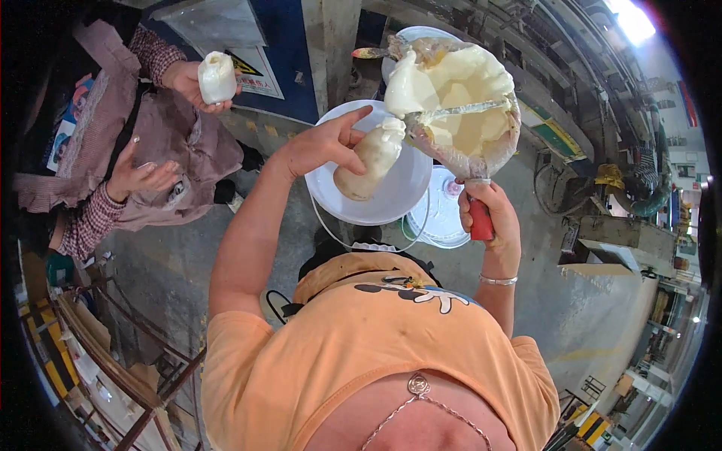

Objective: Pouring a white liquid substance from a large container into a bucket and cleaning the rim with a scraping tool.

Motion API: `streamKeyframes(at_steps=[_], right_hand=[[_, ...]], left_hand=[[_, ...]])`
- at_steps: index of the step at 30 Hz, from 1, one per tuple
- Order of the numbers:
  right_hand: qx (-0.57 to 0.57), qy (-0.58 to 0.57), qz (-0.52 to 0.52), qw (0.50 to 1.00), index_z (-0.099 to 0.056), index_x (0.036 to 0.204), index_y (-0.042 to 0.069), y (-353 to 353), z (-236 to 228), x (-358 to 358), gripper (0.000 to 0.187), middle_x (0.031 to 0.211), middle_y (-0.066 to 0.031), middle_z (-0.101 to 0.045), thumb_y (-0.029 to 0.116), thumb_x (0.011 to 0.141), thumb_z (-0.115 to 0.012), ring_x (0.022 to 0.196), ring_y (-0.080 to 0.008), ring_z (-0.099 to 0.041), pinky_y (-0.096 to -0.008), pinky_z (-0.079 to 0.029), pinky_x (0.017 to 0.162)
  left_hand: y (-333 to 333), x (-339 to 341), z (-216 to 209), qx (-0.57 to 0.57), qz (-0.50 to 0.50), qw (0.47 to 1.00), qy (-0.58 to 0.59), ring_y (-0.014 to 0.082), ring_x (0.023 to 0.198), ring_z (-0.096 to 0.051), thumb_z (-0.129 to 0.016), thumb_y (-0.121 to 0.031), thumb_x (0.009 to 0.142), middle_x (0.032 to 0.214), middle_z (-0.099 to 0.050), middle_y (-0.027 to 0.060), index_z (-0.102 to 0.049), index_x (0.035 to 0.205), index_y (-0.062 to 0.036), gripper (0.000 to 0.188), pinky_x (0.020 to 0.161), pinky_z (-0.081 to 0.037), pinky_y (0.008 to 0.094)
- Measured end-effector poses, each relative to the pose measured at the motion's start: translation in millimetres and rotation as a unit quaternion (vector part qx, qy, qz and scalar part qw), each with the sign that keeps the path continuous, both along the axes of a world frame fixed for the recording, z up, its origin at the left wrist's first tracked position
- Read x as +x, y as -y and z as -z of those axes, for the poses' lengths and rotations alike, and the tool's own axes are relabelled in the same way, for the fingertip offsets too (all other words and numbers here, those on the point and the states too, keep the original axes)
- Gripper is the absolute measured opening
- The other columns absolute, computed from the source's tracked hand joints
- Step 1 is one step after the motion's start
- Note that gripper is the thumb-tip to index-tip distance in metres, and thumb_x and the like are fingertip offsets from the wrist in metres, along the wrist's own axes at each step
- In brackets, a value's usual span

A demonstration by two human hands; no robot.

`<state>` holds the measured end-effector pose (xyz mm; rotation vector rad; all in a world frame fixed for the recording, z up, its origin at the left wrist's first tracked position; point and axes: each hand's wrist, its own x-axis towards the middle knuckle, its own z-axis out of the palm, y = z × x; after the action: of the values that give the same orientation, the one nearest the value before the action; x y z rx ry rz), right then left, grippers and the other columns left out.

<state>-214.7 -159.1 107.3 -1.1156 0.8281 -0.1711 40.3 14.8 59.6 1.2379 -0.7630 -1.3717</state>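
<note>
My left hand (327, 146) grips a whitish, cream-smeared plastic bottle (365, 169), tilted above a white bucket (323, 188) with a wire handle. The bottle's mouth points up and right, close to the rim of a wide pan-like vessel (508, 75) coated in cream-coloured paste. My right hand (492, 210) is wrapped round a red handle (481, 222) at the vessel's near side. Thick pale cream paste (459, 139) fills the vessel and spills over its left rim. A smeared stick or bar (462, 110) lies across it.
At the left, another person's hand (192, 83) holds a white plastic bottle (217, 79); their other hand (143, 177) is open. A lidded white bucket (444, 222) stands on the floor right of the first. Metal racks (150, 398) line the lower left, machinery the right.
</note>
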Motion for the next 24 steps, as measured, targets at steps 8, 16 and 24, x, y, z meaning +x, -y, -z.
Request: streamKeyframes(at_steps=[8,16,24], right_hand=[[-0.01,-0.004,-0.041,0.999,-0.054,0.087,0.002,-0.4,-5.6,-3.6,0.023,0.062,-0.0066,-0.056,0.018,0.077,-0.065,0.042,-0.0129,-0.05,-0.0252,-0.041,0.04],[0.008,-0.008,-0.052,0.999,-0.053,0.085,0.002,0.8,-6.9,-2.1,0.024,0.063,-0.006,-0.056,0.019,0.075,-0.066,0.042,-0.012,-0.05,-0.0252,-0.041,0.04],[-0.02,-0.02,-0.037,0.999,-0.056,0.098,-0.005,-2.8,-7.6,0.0,0.032,0.059,-0.0076,-0.053,0.019,0.077,-0.058,0.037,-0.0124,-0.045,-0.0241,-0.037,0.035]], left_hand=[[-1.3,25.5,5.4,-0.069,0.105,0.973,-0.196,0.0234,0.112,-0.058,-0.067,-0.008,0.061,0.128,-0.054,0.0177,-0.023,0.144,0.0053,0.095,0.097,-0.044,0.032],[-3.5,19.3,10.8,-0.062,0.077,0.97,-0.223,0.0292,0.111,-0.059,-0.07,-0.019,0.057,0.126,-0.054,0.0203,-0.032,0.14,0.0057,0.094,0.098,-0.045,0.0337],[-6.9,16.4,26.3,-0.027,0.012,0.956,-0.293,0.0407,0.108,-0.059,-0.064,-0.019,0.055,0.123,-0.055,0.0261,-0.035,0.138,0.0074,0.093,0.098,-0.046,0.0403]])
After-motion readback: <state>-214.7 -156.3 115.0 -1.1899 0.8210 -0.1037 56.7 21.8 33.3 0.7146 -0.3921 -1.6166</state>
